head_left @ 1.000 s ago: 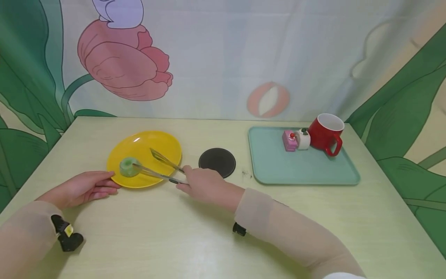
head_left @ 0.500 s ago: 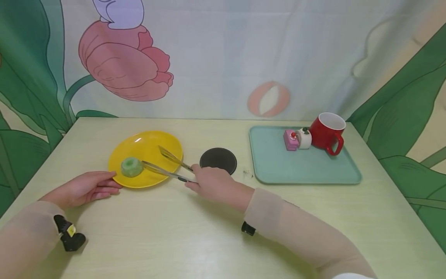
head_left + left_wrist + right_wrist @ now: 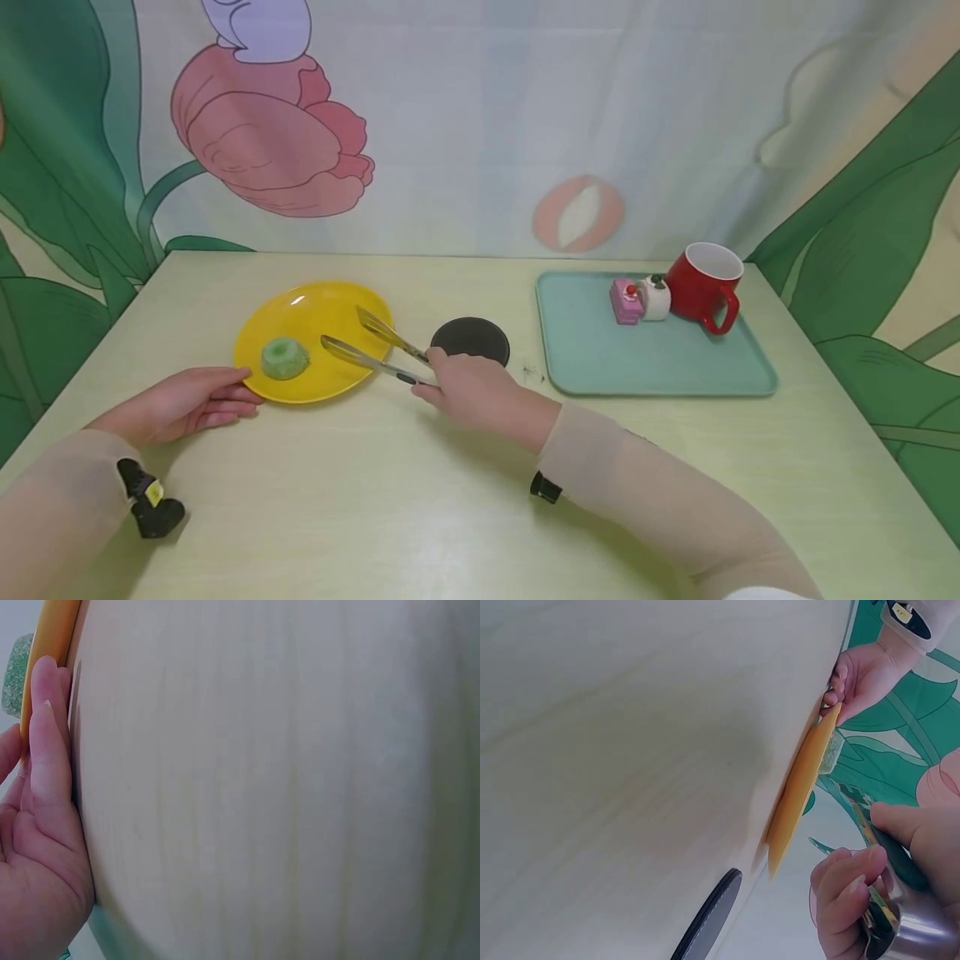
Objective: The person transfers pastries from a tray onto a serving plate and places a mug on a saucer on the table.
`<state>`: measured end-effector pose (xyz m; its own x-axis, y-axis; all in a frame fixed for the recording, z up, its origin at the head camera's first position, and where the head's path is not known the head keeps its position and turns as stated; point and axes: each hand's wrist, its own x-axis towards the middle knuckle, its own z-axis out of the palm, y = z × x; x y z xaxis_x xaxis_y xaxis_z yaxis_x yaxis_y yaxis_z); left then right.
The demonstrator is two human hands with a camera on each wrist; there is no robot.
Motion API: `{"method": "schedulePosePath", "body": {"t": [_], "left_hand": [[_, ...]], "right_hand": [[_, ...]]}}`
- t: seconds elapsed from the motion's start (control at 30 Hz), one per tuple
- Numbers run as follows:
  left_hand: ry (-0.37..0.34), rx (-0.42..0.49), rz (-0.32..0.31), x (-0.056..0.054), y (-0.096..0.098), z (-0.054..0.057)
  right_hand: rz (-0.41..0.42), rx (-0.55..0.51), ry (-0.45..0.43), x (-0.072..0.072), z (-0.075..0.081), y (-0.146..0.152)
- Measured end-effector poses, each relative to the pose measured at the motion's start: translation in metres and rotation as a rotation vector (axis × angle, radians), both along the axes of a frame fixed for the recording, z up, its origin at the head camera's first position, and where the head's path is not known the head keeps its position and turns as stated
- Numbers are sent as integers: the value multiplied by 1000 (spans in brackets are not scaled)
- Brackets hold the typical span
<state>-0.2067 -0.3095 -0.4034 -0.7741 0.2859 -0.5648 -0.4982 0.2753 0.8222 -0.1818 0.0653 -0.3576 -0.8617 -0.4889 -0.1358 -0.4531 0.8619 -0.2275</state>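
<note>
My left hand (image 3: 198,403) pinches the near left rim of a yellow plate (image 3: 315,292) between thumb and fingers. In the left wrist view, the fingers (image 3: 49,754) lie under the plate's edge. A small green cake-like piece (image 3: 285,358) sits on the plate's left part. With my right hand (image 3: 483,398) I grip metal tongs (image 3: 367,360) that have dark grips, as the right wrist view shows. Their arms are spread apart with nothing between them. The tips hang over the plate's right side, a short way from the green piece.
A round black coaster (image 3: 470,337) lies just beyond my right hand. To the right, a pale green tray (image 3: 645,367) carries a pink cake piece (image 3: 626,302), a white roll (image 3: 655,298) and a red mug (image 3: 702,287). A printed curtain (image 3: 450,125) hangs behind the table.
The tongs have come away from the green piece and shifted right with my right hand, leaving it on the plate. My left hand has kept its hold on the rim.
</note>
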Motion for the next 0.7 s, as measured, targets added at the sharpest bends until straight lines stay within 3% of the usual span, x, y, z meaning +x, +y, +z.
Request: {"method": "schedulePosePath", "body": {"t": [0.7], "left_hand": [[9,12,-5,1,1,1]], "right_hand": [[-68,32,-2,-4,-3,27]]}}
